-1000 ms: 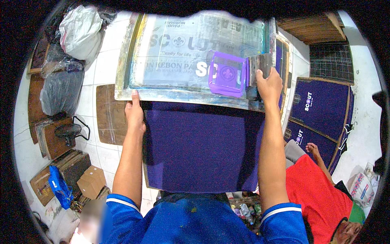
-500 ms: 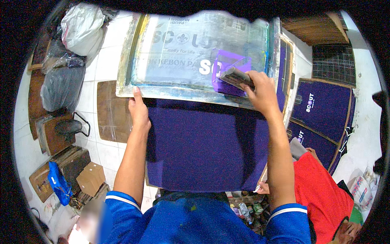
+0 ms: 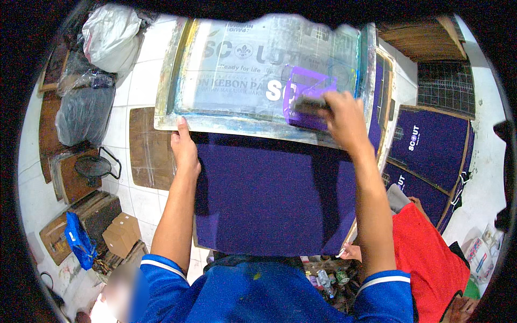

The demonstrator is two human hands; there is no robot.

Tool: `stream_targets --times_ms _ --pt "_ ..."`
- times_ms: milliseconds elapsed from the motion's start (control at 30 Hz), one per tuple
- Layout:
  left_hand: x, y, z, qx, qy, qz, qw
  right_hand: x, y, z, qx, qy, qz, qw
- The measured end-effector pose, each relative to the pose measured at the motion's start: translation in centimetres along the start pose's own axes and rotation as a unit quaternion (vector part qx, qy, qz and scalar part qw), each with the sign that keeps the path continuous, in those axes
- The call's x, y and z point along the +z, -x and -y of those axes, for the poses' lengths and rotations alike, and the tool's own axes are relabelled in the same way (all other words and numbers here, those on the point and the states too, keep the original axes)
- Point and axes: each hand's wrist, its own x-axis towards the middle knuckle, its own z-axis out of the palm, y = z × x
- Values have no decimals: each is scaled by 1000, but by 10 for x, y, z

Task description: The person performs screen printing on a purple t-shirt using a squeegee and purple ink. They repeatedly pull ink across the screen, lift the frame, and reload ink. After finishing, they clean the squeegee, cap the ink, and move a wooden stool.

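Observation:
A screen-printing frame (image 3: 165,86) with a translucent mesh, stencil lettering and an emblem lies over a dark purple fabric (image 3: 272,199) on a board. My left hand (image 3: 184,151) is closed on the frame's near-left edge, thumb on top. My right hand (image 3: 344,121) grips a dark squeegee (image 3: 309,105), slightly blurred, tilted over a patch of purple ink (image 3: 296,78) on the right part of the mesh.
Boards with printed purple fabric (image 3: 428,153) lie to the right, beside a co-worker in red (image 3: 425,247) at lower right. To the left are bags (image 3: 107,40), a black fan (image 3: 91,167), a cardboard box (image 3: 121,234) and a blue bag (image 3: 81,239).
The squeegee has moved left from the ink patch's right edge onto the patch and turned from upright to slanting. The co-worker's hand has moved down toward the fabric board's near-right corner.

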Motion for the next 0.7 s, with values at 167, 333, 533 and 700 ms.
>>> stream_targets --times_ms 167,333,533,700 --pt "3 4 -3 -1 14 1 1000 -5 -109 -60 7 -32 74 997" --pt "6 9 -8 11 9 2 1000 2 -82 -46 5 18 -1 1000" --pt "2 7 -7 -13 -30 -13 999 15 -4 10 41 8 -90 995" --pt "3 5 -5 -4 9 3 1000 -7 -61 -14 13 23 -78 997"
